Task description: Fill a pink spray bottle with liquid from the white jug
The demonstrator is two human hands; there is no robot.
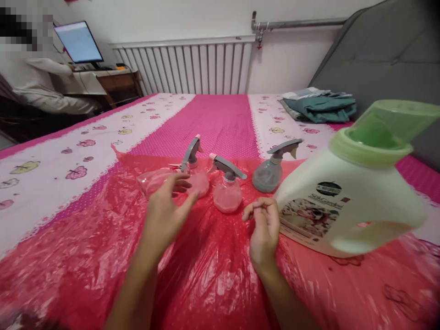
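Observation:
My left hand [167,208] is open, thumb and fingers apart, beside a pink spray bottle [200,183] with a grey trigger head; its fingers cover part of that bottle. Behind this hand another clear pink spray bottle [156,179] seems to lie on its side, partly hidden. A third pink spray bottle [227,196] stands upright between my hands. Farther right is a grey spray bottle [267,176], also upright. My right hand [264,229] has its fingers curled in towards the thumb, and nothing shows in them. It is close to the left side of a large detergent jug [343,197].
Crumpled red plastic sheeting [206,275] covers the near part of a bed [220,114]. Folded clothes [319,106] lie at the back right, by a grey headboard [388,59]. A radiator [192,66] lines the wall. A person sits at a desk with a monitor [79,42], far left.

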